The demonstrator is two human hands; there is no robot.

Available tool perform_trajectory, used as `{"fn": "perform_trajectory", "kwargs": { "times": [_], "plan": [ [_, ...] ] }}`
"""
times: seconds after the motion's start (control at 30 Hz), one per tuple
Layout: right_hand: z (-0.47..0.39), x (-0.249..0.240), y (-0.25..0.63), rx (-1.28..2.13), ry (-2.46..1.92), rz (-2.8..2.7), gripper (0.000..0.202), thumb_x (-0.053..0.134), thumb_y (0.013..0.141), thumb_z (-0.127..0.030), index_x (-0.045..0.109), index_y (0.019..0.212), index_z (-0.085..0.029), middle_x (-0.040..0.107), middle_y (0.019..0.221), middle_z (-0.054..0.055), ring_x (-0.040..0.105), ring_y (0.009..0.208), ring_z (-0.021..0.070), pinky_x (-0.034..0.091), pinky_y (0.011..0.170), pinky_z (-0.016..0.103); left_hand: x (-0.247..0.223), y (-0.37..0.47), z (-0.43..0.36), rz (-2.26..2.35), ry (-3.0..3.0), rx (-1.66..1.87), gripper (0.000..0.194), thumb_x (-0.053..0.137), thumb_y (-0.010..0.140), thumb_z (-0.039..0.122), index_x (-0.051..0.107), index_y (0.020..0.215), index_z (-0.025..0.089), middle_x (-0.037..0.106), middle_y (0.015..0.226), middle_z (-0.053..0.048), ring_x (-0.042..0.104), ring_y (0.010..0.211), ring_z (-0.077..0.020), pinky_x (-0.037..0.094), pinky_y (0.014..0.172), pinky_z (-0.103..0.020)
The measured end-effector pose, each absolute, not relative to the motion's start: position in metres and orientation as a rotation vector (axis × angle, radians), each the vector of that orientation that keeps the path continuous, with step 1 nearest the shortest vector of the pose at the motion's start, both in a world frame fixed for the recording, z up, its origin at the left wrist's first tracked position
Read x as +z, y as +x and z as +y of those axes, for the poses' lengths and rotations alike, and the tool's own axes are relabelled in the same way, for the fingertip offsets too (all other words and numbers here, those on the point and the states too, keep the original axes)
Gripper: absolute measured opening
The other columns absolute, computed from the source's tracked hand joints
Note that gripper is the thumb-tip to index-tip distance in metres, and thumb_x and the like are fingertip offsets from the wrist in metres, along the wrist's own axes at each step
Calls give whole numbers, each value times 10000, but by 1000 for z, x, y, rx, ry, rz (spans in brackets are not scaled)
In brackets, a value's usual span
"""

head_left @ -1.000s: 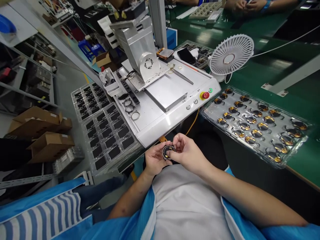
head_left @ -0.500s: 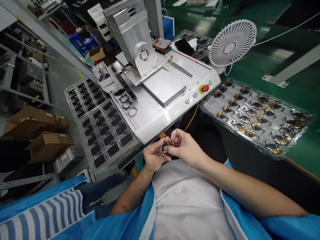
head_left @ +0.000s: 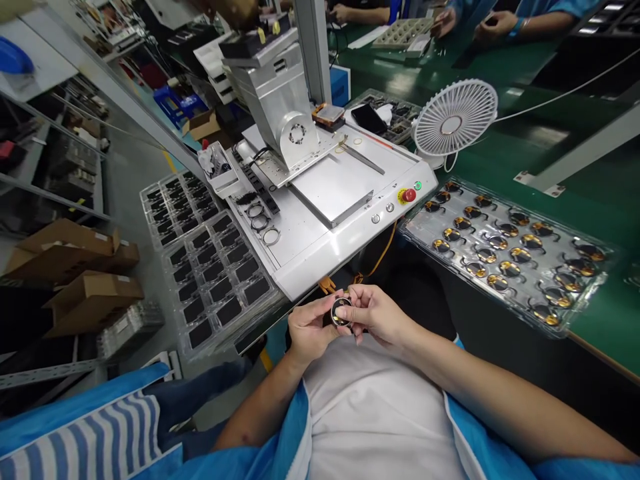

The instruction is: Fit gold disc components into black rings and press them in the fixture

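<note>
A small round watch case (head_left: 342, 301) with a dark inside and gold-coloured bits is held in front of my waist, its open face turned up. My left hand (head_left: 311, 332) pinches its left side between thumb and fingers. Around its right edge curl the fingers of my right hand (head_left: 383, 317), and the right thumb lies across the inside of the case. The fingers hide part of the rim. Just beyond my hands is the front edge of a white bench machine (head_left: 310, 263).
A tray of round black-and-gold parts (head_left: 423, 223) lies right, trays of dark square parts (head_left: 220, 291) left. On the machine are thin rings (head_left: 260, 222), tweezers (head_left: 365, 159) and a red button (head_left: 409, 195). A fan (head_left: 453, 125) stands behind; a co-worker's hands (head_left: 495, 27) show far off.
The view has tilted up, bringing co-workers' hands in at the top. The watch case has turned to face up more, and my right fingers have shifted down round its right edge.
</note>
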State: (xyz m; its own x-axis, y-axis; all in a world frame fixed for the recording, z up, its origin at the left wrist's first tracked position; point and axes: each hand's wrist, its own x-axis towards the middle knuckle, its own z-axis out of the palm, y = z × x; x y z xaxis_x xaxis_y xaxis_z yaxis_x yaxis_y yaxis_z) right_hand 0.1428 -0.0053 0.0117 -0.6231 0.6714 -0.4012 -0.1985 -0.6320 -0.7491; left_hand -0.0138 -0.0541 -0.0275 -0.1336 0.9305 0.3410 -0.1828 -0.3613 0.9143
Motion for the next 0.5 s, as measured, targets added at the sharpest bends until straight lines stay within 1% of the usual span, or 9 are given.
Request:
{"fn": "perform_trajectory", "kwargs": {
  "times": [0.07, 0.13, 0.2, 0.27, 0.33, 0.4, 0.43, 0.5],
  "plan": [
    [-4, 11, 139, 2216, -947, -923, 575, 953, 575, -497, 468, 654, -198, 641, 514, -13, 532, 368, 98, 492, 346, 197, -26, -11, -53, 974, 1205, 1651, 564, 955, 615, 166, 783, 1135, 304, 791, 1148, -90, 770, 1058, -289, 636, 957, -403],
    [5, 10, 134, 2147, -979, -991, 560, 943, 586, -507, 484, 662, -195, 633, 500, -22, 542, 367, 102, 501, 358, 200, -27, -8, -52, 1058, 1091, 1682, 500, 927, 678, 198, 779, 1149, 276, 786, 1169, -102, 768, 1067, -284, 636, 954, -394],
    [23, 12, 132, 2069, -1022, -1117, 530, 952, 574, -488, 547, 724, -180, 641, 508, -22, 568, 385, 110, 502, 374, 193, -30, -5, -50, 1141, 982, 1716, 456, 886, 751, 245, 760, 1189, 242, 779, 1194, -121, 763, 1084, -275, 631, 962, -379],
    [53, 16, 133, 1936, -1094, -1170, 531, 960, 573, -463, 596, 825, -169, 659, 532, -14, 572, 388, 114, 481, 360, 185, -33, -5, -48, 1160, 928, 1735, 455, 850, 799, 320, 732, 1225, 211, 769, 1220, -144, 744, 1130, -286, 609, 1001, -400],
    [90, 23, 138, 1722, -1189, -1059, 504, 938, 635, -457, 586, 868, -182, 651, 530, -20, 536, 366, 105, 456, 337, 186, -33, -7, -48, 1111, 915, 1710, 460, 817, 828, 386, 707, 1235, 202, 757, 1244, -157, 726, 1164, -313, 577, 1045, -467],
    [127, 31, 146, 1538, -1249, -925, 434, 890, 727, -445, 542, 822, -204, 620, 511, -32, 496, 350, 92, 432, 327, 184, -30, -10, -50, 1056, 921, 1659, 424, 788, 857, 390, 686, 1228, 210, 742, 1265, -152, 727, 1160, -325, 556, 1060, -521],
    [144, 35, 149, 1487, -1262, -888, 413, 870, 762, -429, 520, 791, -211, 603, 500, -34, 484, 350, 88, 422, 327, 182, -28, -10, -51, 1043, 927, 1638, 405, 784, 863, 371, 679, 1222, 215, 735, 1267, -146, 734, 1145, -322, 566, 1043, -524],
    [168, 41, 156, 1458, -1263, -875, 398, 849, 796, -391, 497, 738, -216, 580, 492, -30, 466, 352, 82, 404, 328, 182, -24, -11, -52, 1046, 949, 1616, 406, 799, 851, 323, 673, 1224, 222, 728, 1259, -138, 747, 1110, -305, 616, 961, -474]
  ]
}}
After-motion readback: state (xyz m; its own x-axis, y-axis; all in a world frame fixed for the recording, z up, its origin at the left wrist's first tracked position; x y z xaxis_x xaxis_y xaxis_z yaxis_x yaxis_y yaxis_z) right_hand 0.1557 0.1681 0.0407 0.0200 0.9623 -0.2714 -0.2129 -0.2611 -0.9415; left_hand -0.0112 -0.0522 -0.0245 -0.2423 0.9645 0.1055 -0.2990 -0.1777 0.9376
